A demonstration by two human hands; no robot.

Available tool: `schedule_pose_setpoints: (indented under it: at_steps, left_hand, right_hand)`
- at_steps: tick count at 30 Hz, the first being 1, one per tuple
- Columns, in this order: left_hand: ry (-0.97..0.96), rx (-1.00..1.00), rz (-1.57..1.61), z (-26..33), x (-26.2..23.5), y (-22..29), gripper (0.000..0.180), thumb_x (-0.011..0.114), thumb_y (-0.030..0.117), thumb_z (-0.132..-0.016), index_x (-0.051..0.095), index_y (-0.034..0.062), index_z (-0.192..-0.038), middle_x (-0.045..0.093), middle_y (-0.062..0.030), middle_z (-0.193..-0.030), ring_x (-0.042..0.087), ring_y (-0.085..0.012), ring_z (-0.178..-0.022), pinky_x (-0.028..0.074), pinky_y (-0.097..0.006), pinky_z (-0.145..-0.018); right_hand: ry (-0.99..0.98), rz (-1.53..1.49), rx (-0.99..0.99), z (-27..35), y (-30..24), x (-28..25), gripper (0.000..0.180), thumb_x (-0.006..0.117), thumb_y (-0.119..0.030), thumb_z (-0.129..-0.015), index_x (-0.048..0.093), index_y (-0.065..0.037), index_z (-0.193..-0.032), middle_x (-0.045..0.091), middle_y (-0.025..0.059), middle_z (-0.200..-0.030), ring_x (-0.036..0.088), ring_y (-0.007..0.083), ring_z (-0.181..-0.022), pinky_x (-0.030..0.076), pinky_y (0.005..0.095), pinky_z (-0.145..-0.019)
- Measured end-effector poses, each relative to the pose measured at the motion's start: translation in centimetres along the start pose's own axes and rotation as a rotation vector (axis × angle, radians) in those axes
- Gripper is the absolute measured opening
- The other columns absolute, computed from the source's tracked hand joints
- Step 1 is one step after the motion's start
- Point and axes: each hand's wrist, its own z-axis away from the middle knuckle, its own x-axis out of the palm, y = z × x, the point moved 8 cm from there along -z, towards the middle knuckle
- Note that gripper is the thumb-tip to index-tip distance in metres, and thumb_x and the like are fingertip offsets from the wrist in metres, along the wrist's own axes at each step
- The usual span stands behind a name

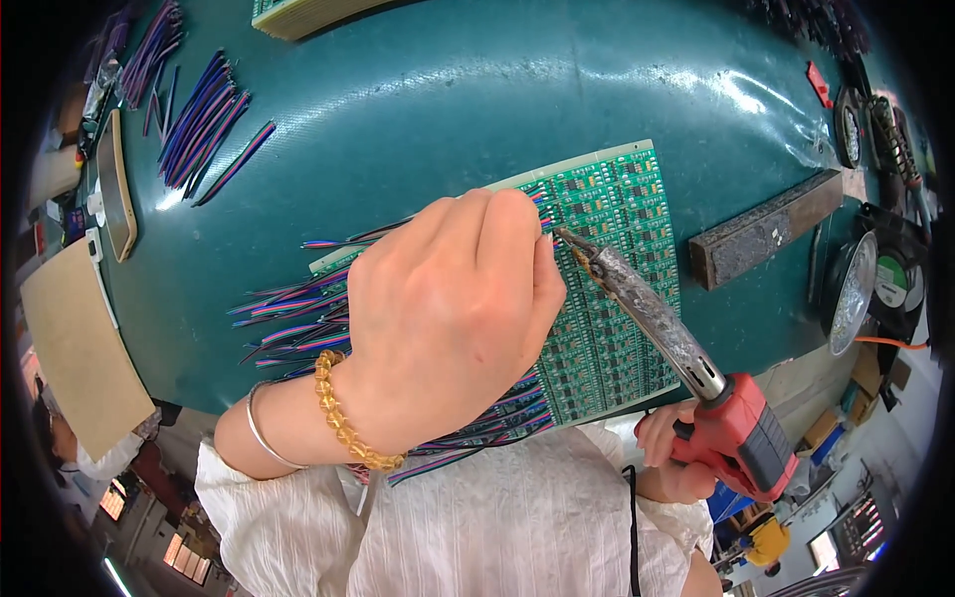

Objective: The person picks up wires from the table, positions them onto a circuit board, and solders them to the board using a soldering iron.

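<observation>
My left hand [458, 289], with a yellow bead bracelet and a metal bangle at the wrist, is closed in a pinch over a green circuit board panel [622, 298]. A strand of multicoloured wires [348, 240] runs under it to the pinch, though the fingertips are partly hidden. My right hand [676, 453] grips the red handle of a soldering iron [662, 323]. The iron's tip meets the board right beside my left fingertips. More wires [293, 298] fan out leftward from the panel, partly covered by my left hand and forearm.
Loose wire bundles [204, 124] lie at the upper left near a phone [116, 189]. A dark metal bar [766, 229] sits right of the panel, with a round metal dish [854, 294] beyond it. Stacked boards [308, 15] stand at the far edge. A black cord [633, 527] hangs down in front of me.
</observation>
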Motion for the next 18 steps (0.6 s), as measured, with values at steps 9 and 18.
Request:
schedule_pose_setpoints:
  at_steps: [9,18]
  left_hand:
    - [0.018,0.012,0.022,-0.1,0.1,0.0,0.019,0.07,-0.004,-0.076,0.053,0.0036,-0.076,0.054,-0.0062,-0.065,0.055,-0.0215,-0.054,0.043,-0.033,-0.048]
    - [-0.001,-0.007,0.012,0.0,0.1,-0.3,0.018,0.07,-0.003,-0.076,0.054,0.0035,-0.077,0.055,-0.0069,-0.065,0.056,-0.022,-0.054,0.043,-0.034,-0.049]
  right_hand:
    - [0.065,-0.148,-0.063,1.0,0.6,-0.4,0.054,0.071,-0.058,-0.079,0.06,-0.005,-0.079,0.066,0.0061,-0.077,0.067,0.0255,-0.07,0.054,0.0357,-0.064]
    - [0.235,-0.147,-0.091,0.4,-0.4,-0.1,0.063,0.077,-0.056,-0.076,0.058,0.003,-0.087,0.063,0.0092,-0.066,0.062,0.0214,-0.056,0.051,0.0335,-0.054]
